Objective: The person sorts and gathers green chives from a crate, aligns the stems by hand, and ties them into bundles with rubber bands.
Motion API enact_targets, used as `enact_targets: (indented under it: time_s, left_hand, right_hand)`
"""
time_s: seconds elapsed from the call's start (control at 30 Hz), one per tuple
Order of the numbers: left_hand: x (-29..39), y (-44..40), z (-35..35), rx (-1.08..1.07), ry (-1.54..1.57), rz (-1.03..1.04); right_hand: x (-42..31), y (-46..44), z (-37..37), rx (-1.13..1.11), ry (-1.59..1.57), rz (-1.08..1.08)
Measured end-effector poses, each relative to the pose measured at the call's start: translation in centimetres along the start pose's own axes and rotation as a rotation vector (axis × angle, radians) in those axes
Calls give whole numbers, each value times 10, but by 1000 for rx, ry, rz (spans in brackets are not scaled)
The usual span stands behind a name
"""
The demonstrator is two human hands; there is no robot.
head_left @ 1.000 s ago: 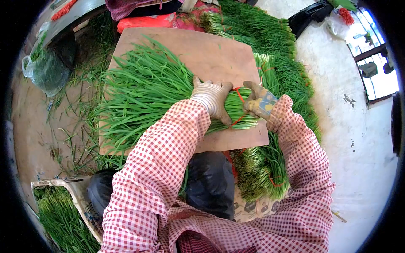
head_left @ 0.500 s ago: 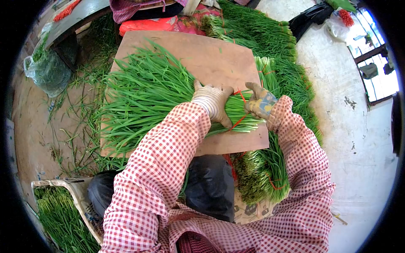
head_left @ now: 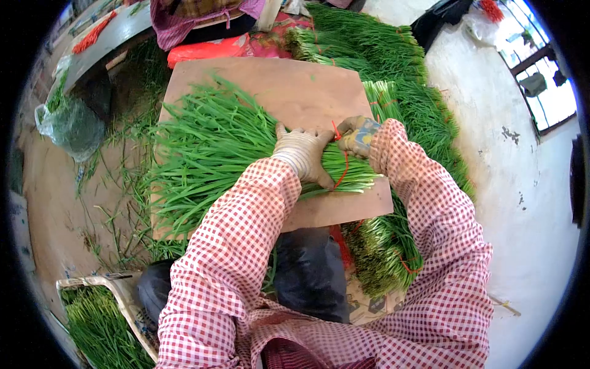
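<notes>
Greens, long and flat-bladed, on smooth board

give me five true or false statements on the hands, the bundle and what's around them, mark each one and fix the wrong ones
1. The left hand lies on the bundle of greens with its fingers spread. True.
2. The right hand is bare. False: it wears a patterned glove.
3. A red tie crosses the bundle near its pale stem ends. True.
4. The bundle lies directly on the floor. False: it lies on a brown board.
5. The leafy ends of the bundle point toward the right side of the picture. False: they point toward the left side.
</notes>
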State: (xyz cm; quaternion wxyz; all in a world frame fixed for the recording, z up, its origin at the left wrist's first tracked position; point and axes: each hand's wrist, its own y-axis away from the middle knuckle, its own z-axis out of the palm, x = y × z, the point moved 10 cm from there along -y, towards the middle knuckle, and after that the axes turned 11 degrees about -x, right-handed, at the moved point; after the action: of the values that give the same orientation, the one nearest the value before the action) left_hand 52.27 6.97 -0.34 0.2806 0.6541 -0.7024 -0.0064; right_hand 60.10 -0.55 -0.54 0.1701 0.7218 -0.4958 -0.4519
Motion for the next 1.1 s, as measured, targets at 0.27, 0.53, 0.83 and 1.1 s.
enact_targets:
  time_s: [0.27,0.53,0.83,1.1]
  left_hand:
    - [1,-2,0,-20,-35,-57]
    - [-3,-16,11,-155,-68,-102]
    - [13,-4,-7,-254,-203,-48]
    - [16,-17,16,-122,-216,-116]
  right_hand:
    - [-13,11,2,91,-88,-170]
    - [-20,114,82,435,401,-922]
    - [-4,86,19,342,-618,-951]
    - [17,66,70,97,-1175,-691]
